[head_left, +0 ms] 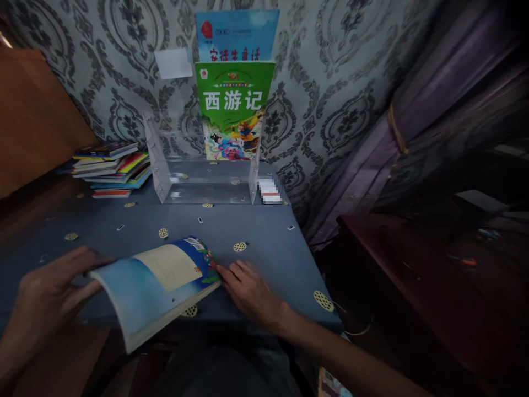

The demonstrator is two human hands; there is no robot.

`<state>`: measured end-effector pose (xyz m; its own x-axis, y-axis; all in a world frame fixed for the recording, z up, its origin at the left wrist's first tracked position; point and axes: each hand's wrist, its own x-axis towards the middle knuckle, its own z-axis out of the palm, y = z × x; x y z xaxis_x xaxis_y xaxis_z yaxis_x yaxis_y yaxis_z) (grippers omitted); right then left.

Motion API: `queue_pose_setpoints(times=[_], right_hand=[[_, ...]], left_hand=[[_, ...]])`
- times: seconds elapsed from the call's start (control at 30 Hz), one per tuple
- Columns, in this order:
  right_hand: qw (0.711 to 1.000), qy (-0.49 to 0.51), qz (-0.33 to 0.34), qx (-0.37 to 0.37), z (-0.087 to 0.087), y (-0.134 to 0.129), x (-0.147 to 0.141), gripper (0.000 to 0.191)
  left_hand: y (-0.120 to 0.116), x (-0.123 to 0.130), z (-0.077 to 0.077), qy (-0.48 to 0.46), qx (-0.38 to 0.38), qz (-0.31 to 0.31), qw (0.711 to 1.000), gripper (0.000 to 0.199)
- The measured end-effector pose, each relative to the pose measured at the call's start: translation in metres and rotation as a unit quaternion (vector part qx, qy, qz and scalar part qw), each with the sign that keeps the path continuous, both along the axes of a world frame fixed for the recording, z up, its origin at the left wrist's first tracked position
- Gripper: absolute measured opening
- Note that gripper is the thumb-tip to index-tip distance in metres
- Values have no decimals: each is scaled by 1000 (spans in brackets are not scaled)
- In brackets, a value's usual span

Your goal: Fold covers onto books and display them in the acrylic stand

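Note:
A blue paperback book point(165, 275) with a cream panel and a barcode on its cover lies tilted over the front part of the table, bent upward at its left end. My left hand point(58, 292) pinches that raised left edge between thumb and fingers. At the opposite end, my right hand point(248, 286) has its fingers closed at the book's right edge; the thumb's exact hold is partly hidden. Beyond the hands stands a clear acrylic book rack point(206, 193), with a green storybook point(233, 110) upright in it and a blue book point(237, 36) behind.
A stack of several books point(115, 168) sits at the back left of the cloth-covered table point(264, 237). A white card point(173, 63) is near the patterned wall. To the right are a purple curtain point(351, 149) and a dark red surface point(413, 286).

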<state>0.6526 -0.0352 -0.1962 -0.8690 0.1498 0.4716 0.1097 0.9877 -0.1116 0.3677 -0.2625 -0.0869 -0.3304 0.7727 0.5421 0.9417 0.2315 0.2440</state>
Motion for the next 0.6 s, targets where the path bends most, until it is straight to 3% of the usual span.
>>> queue_pose_setpoints(times=[0.1, 0.2, 0.33, 0.4, 0.5, 0.6], right_hand=[[999, 12, -28, -43, 1, 7, 2, 29], [992, 37, -60, -105, 2, 17, 3, 26], [971, 59, -70, -220, 0, 31, 1, 19], [958, 69, -75, -269, -2, 36, -1, 18], [937, 76, -86, -331, -1, 38, -3, 17], [907, 71, -86, -407, 5, 33, -4, 19]], left_hand=[[36, 17, 29, -16, 81, -7, 997, 31], [72, 26, 39, -91, 133, -14, 987, 18], [118, 22, 22, -286, 206, -75, 933, 19], [138, 19, 11, -370, 183, -107, 904, 25], [159, 20, 5, -414, 163, -153, 882, 35], [168, 22, 11, -415, 154, -159, 883, 44]])
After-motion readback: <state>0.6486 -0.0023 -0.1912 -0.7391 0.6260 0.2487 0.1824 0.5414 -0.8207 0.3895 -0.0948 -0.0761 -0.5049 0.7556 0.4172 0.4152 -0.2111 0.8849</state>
